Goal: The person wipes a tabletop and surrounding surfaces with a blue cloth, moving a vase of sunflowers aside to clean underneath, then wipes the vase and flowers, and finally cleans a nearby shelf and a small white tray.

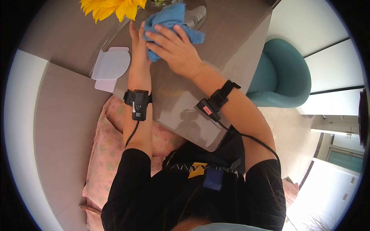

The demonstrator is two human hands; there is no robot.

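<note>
Near the top of the view is a crumpled blue cloth [169, 18], over a glossy table [179, 78]. My right hand [177, 53] lies across the cloth with its fingers spread on it. Left of it, my left hand [140, 43] is at the cloth's left edge; the cloth and my right fingertips hide part of it, and whether it grips the cloth cannot be told. Just beyond the cloth, a grey and white shoe-like object [196, 17] shows partly. Both wrists wear black strapped devices with cables.
A yellow flower [115, 8] stands at the top left. A white rounded plastic piece [111, 65] is beside my left forearm, by the wall. A green chair [289, 75] stands past the table's right edge. Pink patterned cushioning [101, 150] lies below the table's near edge.
</note>
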